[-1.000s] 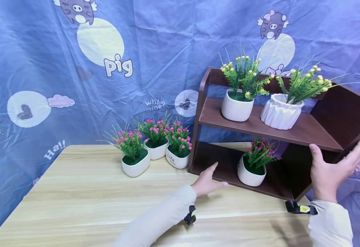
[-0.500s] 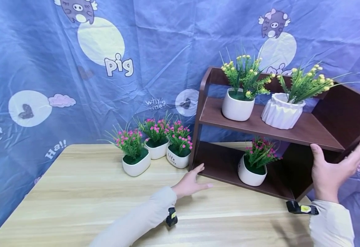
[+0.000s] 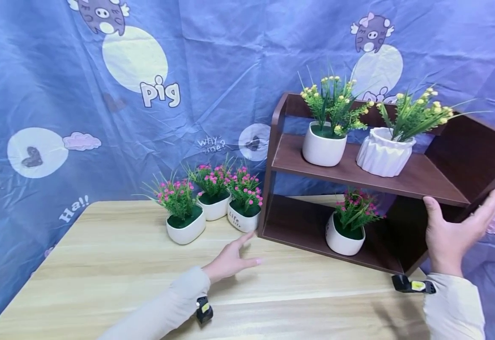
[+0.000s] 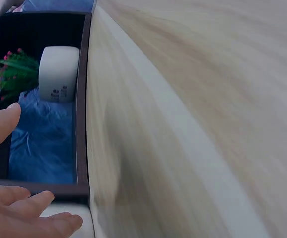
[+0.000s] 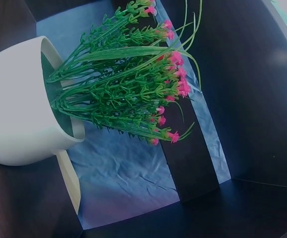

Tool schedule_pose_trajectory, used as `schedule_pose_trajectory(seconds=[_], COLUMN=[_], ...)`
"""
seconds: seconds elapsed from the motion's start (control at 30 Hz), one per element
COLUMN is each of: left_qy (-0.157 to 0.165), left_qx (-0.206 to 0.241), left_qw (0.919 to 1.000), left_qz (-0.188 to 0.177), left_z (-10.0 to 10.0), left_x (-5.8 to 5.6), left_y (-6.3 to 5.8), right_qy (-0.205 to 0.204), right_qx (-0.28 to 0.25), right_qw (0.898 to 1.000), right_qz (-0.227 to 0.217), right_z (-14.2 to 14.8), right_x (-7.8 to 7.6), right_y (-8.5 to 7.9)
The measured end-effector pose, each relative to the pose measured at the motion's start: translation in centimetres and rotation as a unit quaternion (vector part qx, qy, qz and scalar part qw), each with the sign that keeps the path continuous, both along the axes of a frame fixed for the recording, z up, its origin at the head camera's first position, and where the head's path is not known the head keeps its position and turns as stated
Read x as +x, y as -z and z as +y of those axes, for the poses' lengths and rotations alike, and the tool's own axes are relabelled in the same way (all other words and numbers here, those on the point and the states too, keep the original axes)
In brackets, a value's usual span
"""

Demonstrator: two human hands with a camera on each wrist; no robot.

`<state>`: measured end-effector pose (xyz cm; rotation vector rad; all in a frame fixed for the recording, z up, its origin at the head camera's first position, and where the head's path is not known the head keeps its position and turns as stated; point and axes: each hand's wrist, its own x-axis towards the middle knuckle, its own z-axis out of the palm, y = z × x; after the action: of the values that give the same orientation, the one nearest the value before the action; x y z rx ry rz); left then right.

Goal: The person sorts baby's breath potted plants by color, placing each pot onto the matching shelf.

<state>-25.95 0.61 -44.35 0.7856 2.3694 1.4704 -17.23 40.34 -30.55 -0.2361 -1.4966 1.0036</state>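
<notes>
My left hand (image 3: 230, 259) hovers over the tabletop with fingers spread and nothing held, just in front of a white pot of pink flowers (image 3: 244, 219) lettered "Life". My right hand (image 3: 456, 241) is at the right side of a dark brown two-tier shelf (image 3: 290, 222), thumb by the middle board's front edge, fingers extended along the side panel. On the bottom tier, one white pot with pink flowers (image 3: 344, 236) stands. Up on the top tier are a smooth white pot with yellow flowers (image 3: 325, 147) and a ribbed white pot with yellow flowers (image 3: 385, 153).
Left of the shelf, two more white pots of pink flowers stand close together: a front pot (image 3: 185, 229) and a rear pot (image 3: 215, 207). All rest on a light wood table (image 3: 103, 274). A blue printed cloth (image 3: 213, 56) hangs behind.
My left hand has moved left, away from the shelf's bottom tier and out over the table. My right hand stays at the shelf's side; the pots have not moved.
</notes>
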Motion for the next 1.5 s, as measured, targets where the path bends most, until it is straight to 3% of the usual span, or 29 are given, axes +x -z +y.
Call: schedule_pose_trajectory(seconds=[0.23,0.47,0.6,0.77,0.93,1.17,1.5], left_qy=[-0.065,-0.146,-0.192,-0.251,-0.299,-0.313,-0.298], left_qx=[0.016,0.041,0.034,0.018,0.002,-0.009,0.032], left_qw=[0.9976,0.9878,0.9787,0.9643,0.9527,0.9496,0.9533], left_qz=[0.016,0.035,0.063,0.083,0.057,0.010,-0.033], left_z=[-4.0,-8.4,-11.1,-13.9,-15.8,-16.9,-16.3], left_x=[0.3,1.4,1.9,2.0,1.7,0.4,-2.1], left_y=[-0.1,-0.6,-1.1,-1.6,-2.0,-1.3,0.1], right_qy=[-0.006,0.000,0.004,0.000,0.000,0.002,0.004], right_qx=[-0.003,0.011,0.012,0.008,0.002,0.003,0.007], right_qw=[1.000,1.000,1.000,1.000,1.000,1.000,1.000], right_qz=[0.009,0.003,0.002,0.004,-0.004,-0.007,-0.013], right_z=[0.0,2.4,3.0,1.3,-0.1,-0.1,-0.1], right_x=[-0.2,-1.1,-1.3,-0.6,0.0,0.0,0.3], right_y=[-0.2,1.3,1.7,0.7,-0.1,-0.1,-0.1])
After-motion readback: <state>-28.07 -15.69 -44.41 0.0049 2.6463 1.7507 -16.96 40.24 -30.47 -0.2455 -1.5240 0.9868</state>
